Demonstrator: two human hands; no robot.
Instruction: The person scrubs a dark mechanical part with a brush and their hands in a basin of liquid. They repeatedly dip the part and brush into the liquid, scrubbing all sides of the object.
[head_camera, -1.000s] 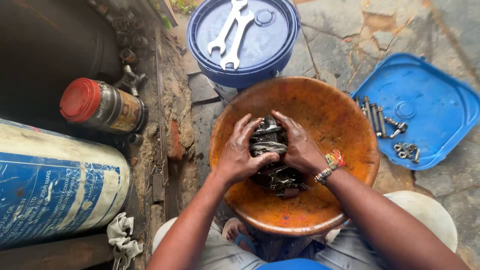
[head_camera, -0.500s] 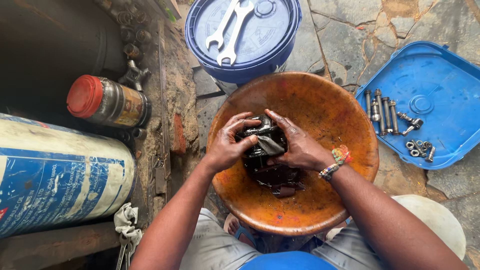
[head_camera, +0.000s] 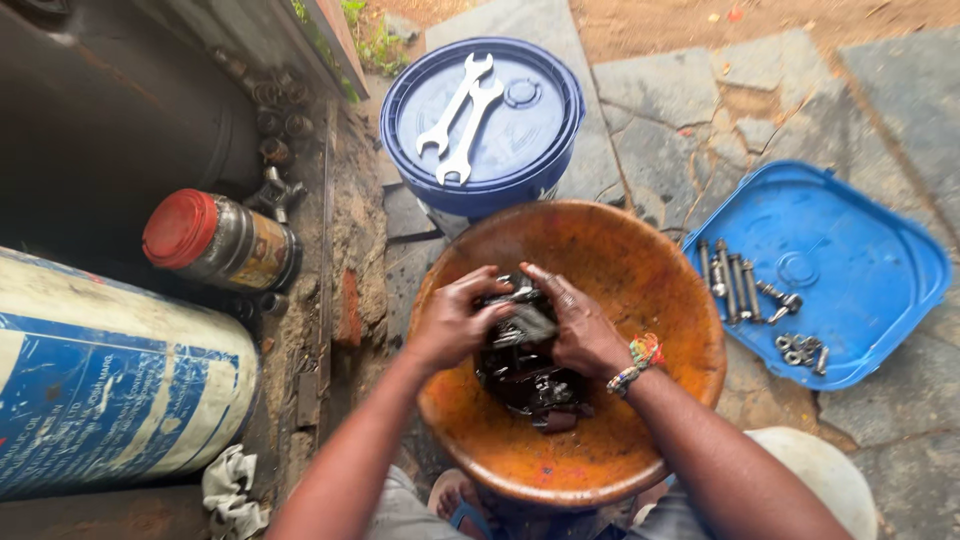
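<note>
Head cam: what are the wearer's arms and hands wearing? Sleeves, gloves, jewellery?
Both forearms are bare, with no sleeves in view, and no gloves on the left hand or the right hand. The right wrist carries a multicoloured beaded bracelet in red, orange, green and pale beads. The fingers look smeared with dark grime. No watch is visible; whether there is a ring is too small to tell.

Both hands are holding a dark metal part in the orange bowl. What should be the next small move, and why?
Probably keep rubbing the metal part over the orange bowl: both the left hand and right hand grip it, it looks dark and wet, and more dark parts lie below in black liquid.
</note>
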